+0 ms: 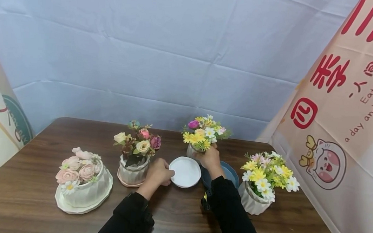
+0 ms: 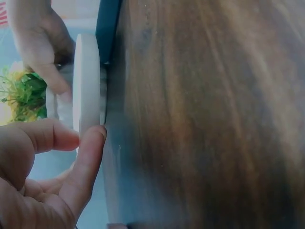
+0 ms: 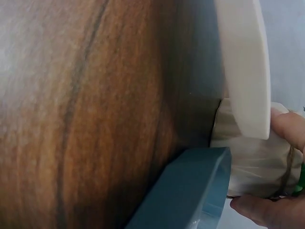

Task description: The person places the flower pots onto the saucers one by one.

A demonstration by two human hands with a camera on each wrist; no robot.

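Note:
My left hand [image 1: 159, 172] pinches the near-left edge of a small white saucer [image 1: 186, 172] between thumb and fingers. In the left wrist view the saucer [image 2: 87, 86] appears edge-on, raised above the wooden table. Behind it, my right hand [image 1: 210, 160] grips a whitish flower pot [image 1: 191, 151] holding yellow, white and purple artificial flowers [image 1: 204, 132]. The right wrist view shows thumb and fingers on opposite sides of this pot [image 3: 248, 164]. A blue saucer [image 1: 231, 173] lies on the table beside my right wrist, partly hidden by the sleeve.
On the left, a pot of pink flowers [image 1: 77, 170] sits on a white scalloped plate [image 1: 103, 193]. A pot of roses [image 1: 134, 170] on a pink saucer [image 1: 123, 179] stands beside my left hand. Right of the blue saucer stands another pot [image 1: 253, 201] with yellow and white flowers.

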